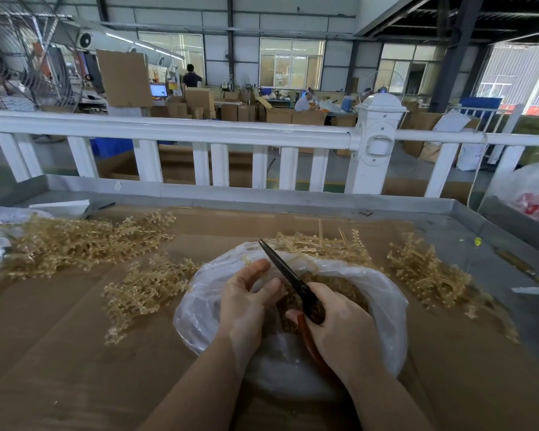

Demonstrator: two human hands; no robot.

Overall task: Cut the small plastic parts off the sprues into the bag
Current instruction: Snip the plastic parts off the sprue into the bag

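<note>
Mid-trimming over the clear bag [383, 293]: right hand [339, 331] grips scissors [288, 275], left hand [249, 293] loosely curled, apparently needing a fresh sprue [143, 290].

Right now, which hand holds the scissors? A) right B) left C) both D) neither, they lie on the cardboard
A: the right hand has its grip round the red handles of the scissors, blades pointing up and away over the bag, while the left hand sits beside the blades, off the handles.
</note>
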